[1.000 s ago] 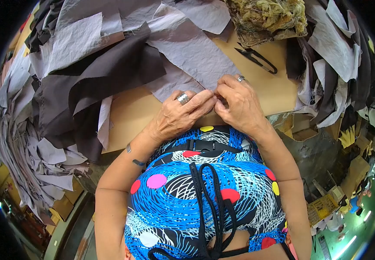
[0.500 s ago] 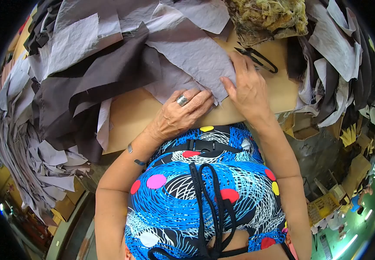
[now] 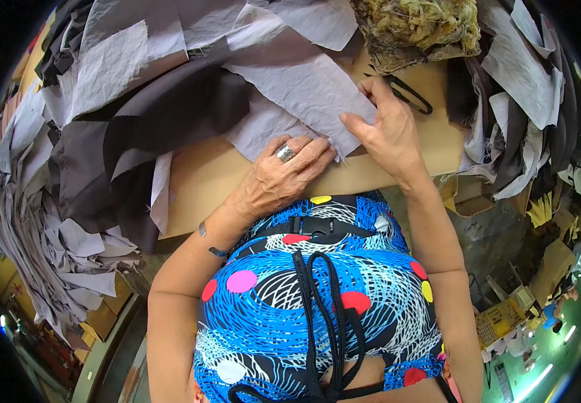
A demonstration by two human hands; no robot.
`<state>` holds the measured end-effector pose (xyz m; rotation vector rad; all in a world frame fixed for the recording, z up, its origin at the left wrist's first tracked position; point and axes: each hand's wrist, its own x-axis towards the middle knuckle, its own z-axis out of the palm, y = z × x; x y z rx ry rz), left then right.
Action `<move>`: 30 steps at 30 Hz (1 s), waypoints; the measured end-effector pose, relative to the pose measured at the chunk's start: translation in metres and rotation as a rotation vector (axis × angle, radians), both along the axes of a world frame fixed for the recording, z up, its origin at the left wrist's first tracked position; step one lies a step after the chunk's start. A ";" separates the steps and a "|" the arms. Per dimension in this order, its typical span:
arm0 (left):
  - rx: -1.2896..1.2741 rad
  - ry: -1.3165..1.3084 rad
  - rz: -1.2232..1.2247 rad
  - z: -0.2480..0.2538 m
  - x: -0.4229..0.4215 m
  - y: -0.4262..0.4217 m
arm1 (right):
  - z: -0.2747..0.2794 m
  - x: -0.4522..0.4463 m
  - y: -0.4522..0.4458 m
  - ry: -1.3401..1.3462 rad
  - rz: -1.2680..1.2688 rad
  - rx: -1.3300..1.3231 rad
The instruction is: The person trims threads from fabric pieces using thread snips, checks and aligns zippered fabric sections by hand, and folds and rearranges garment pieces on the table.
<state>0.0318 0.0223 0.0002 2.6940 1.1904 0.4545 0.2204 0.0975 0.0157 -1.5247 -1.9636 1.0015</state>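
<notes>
A pale grey-lilac fabric piece [image 3: 310, 87] lies slantwise on the table, over another pale piece [image 3: 263, 124]. My left hand [image 3: 287, 164], with a ring on it, has its fingers together and bent down on the frayed lower corner of the fabric; its fingertips are partly hidden. At the right edge of the same piece is my right hand [image 3: 394, 134]. Its thumb lies over the cloth, with a gap between it and the bent forefinger. Black-handled scissors [image 3: 411, 94] lie just beyond the right hand, which hides part of them.
Dark brown cloth [image 3: 176, 107] and more pale pieces spread over the left of the tan table [image 3: 196, 178]. Strips hang in a thick heap [image 3: 28, 221] off the left side. A yellow-brown fibrous block [image 3: 418, 33] sits at the back, with another cloth pile [image 3: 522, 80] at right.
My right hand has turned and drawn its fingers in, with the thumb now apart from the forefinger. The left hand has barely moved. The scissors lie in nearly the same place.
</notes>
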 end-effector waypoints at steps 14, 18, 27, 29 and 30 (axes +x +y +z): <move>0.000 0.092 0.039 0.006 0.005 -0.001 | -0.032 0.009 -0.002 0.026 0.142 0.480; 0.013 0.079 0.027 0.008 0.006 -0.002 | -0.032 0.009 -0.002 0.000 0.139 0.499; 0.047 0.072 0.012 0.008 0.007 -0.002 | -0.031 0.007 -0.002 -0.011 0.125 0.504; 0.039 -0.004 0.023 0.006 0.005 -0.002 | -0.024 0.006 0.000 -0.038 0.126 0.410; 0.023 -0.049 0.056 0.001 0.005 -0.003 | -0.016 0.005 0.002 -0.070 0.125 0.311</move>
